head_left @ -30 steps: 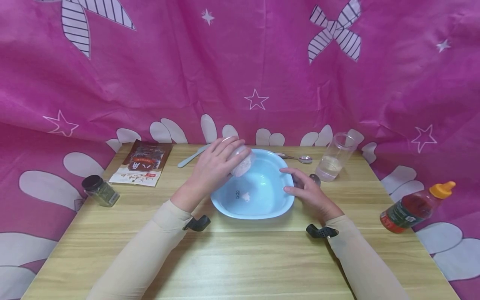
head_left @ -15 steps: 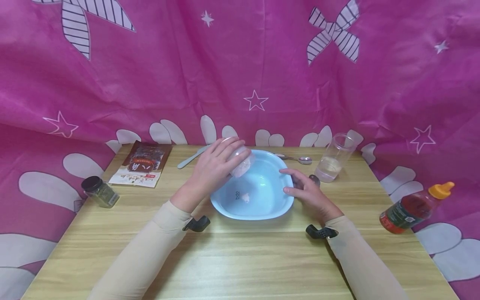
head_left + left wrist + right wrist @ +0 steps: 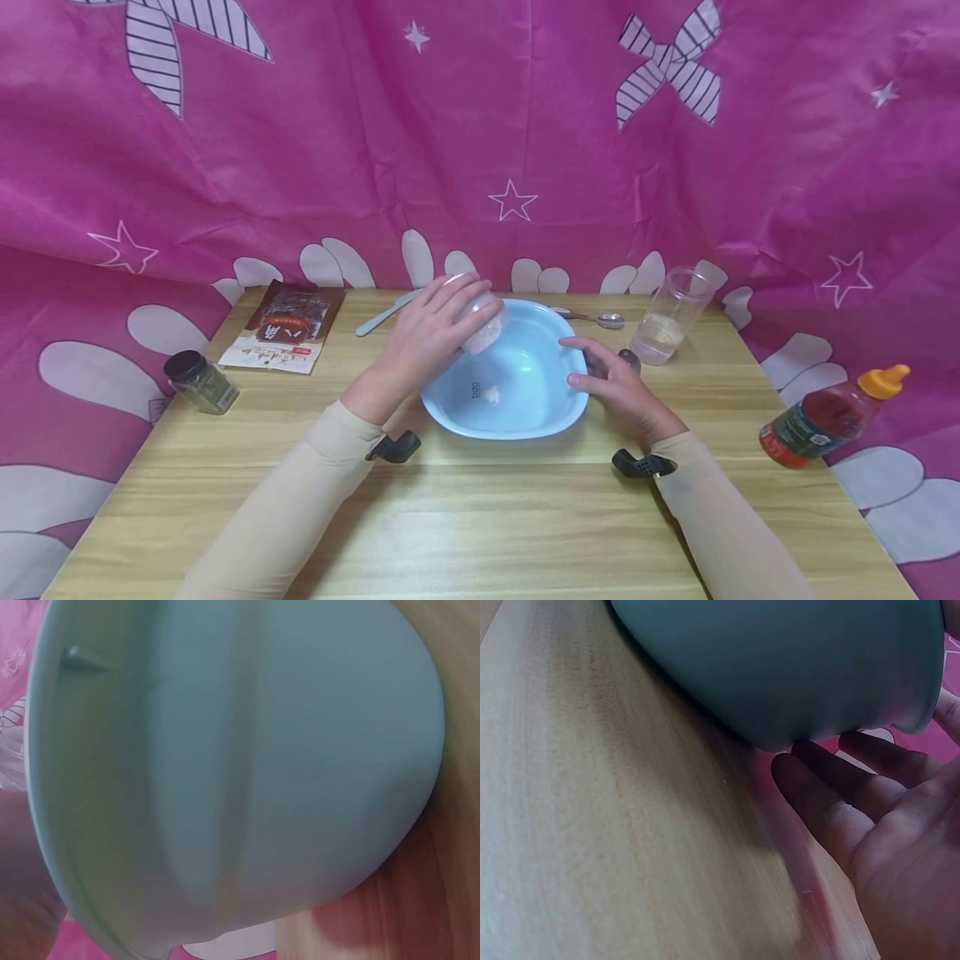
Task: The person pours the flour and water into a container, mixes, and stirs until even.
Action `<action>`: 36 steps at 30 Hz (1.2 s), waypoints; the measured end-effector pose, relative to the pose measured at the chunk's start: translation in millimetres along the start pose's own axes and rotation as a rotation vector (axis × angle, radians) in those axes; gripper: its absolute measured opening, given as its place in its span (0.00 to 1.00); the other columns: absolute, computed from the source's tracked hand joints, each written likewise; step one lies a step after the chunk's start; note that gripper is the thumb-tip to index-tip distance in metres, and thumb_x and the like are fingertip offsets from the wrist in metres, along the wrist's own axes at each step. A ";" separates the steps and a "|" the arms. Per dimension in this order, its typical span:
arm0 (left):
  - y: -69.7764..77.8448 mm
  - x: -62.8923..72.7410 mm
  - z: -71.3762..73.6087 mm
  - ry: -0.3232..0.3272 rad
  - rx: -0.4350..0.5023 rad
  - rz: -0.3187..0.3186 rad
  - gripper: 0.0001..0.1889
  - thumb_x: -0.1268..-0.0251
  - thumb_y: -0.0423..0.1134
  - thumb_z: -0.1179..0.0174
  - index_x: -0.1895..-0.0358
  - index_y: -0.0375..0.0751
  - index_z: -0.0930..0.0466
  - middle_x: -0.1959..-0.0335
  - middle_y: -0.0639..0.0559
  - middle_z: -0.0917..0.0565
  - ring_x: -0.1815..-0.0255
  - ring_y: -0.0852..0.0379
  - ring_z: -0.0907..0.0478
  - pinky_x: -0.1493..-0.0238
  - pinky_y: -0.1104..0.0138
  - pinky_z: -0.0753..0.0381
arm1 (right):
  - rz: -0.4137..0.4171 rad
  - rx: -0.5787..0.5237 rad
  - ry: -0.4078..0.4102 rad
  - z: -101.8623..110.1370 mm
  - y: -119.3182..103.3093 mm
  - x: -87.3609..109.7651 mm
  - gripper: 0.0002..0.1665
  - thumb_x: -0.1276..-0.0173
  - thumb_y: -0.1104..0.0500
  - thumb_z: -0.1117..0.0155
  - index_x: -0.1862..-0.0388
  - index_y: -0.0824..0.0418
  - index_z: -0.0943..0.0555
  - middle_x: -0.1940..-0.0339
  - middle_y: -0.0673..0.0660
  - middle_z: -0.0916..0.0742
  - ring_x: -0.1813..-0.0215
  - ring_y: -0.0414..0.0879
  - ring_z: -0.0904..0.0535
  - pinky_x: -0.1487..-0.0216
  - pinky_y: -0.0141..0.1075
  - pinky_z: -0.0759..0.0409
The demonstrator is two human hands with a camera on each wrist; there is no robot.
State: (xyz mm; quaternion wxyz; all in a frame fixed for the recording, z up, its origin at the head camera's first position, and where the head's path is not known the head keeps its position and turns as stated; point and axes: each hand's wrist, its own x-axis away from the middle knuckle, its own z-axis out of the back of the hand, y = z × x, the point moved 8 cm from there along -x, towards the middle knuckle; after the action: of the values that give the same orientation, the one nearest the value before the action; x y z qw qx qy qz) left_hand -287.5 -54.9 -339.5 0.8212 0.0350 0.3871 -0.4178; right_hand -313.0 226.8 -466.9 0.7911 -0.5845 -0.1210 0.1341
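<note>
A light blue basin (image 3: 551,400) stands on the wooden table, with a little white powder (image 3: 491,395) on its floor. Over its back left rim, my left hand (image 3: 435,325) grips a clear container of white powder (image 3: 483,333), tipped toward the inside. My fingers cover most of that container. On the basin's right side, my right hand (image 3: 618,387) holds the rim, thumb and forefinger at the edge. From the right wrist view, the other fingers (image 3: 817,802) lie along the outer wall. Only the basin's outer wall (image 3: 315,750) fills the left wrist view; the container is out of sight there.
Behind my right hand stand a clear cup of liquid (image 3: 660,333) and a metal spoon (image 3: 610,320). A red sauce bottle (image 3: 813,423) is far right. Leftward are a pale blue spatula-like utensil (image 3: 382,315), a brown packet (image 3: 285,329) and a black-lidded jar (image 3: 202,383).
</note>
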 end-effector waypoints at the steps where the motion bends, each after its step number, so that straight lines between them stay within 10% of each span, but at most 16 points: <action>1: -0.3 0.2 -0.3 -0.001 0.001 0.002 0.34 0.33 0.29 0.28 0.22 0.49 0.21 0.23 0.43 0.20 0.19 0.41 0.28 0.18 0.47 0.28 | 0.001 -0.002 0.001 -0.3 -0.6 0.0 0.35 0.21 0.51 0.26 0.18 0.40 0.25 0.09 0.53 0.33 0.13 0.64 0.35 0.17 0.65 0.34; 25: -4.4 3.0 -1.5 -0.008 0.029 0.009 0.41 0.42 0.31 0.20 0.22 0.46 0.22 0.23 0.41 0.21 0.18 0.41 0.29 0.19 0.45 0.27 | 0.005 -0.016 -0.002 -1.8 -2.9 -0.6 0.36 0.21 0.51 0.26 0.18 0.40 0.25 0.09 0.52 0.33 0.12 0.63 0.36 0.17 0.64 0.35; 36: -13.4 7.7 4.2 0.021 0.147 0.123 0.45 0.48 0.31 0.14 0.23 0.44 0.22 0.24 0.41 0.20 0.19 0.39 0.28 0.16 0.46 0.31 | -0.011 -0.001 0.006 -0.6 -0.4 0.1 0.37 0.22 0.48 0.25 0.18 0.38 0.25 0.10 0.52 0.32 0.12 0.64 0.36 0.17 0.68 0.35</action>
State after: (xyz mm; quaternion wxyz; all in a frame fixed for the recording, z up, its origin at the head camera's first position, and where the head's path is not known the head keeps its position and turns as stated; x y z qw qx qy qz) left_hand -291.9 -70.3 -338.1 0.8365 0.1231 0.3610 -0.3933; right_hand -312.7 226.1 -466.6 0.7918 -0.5847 -0.1217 0.1279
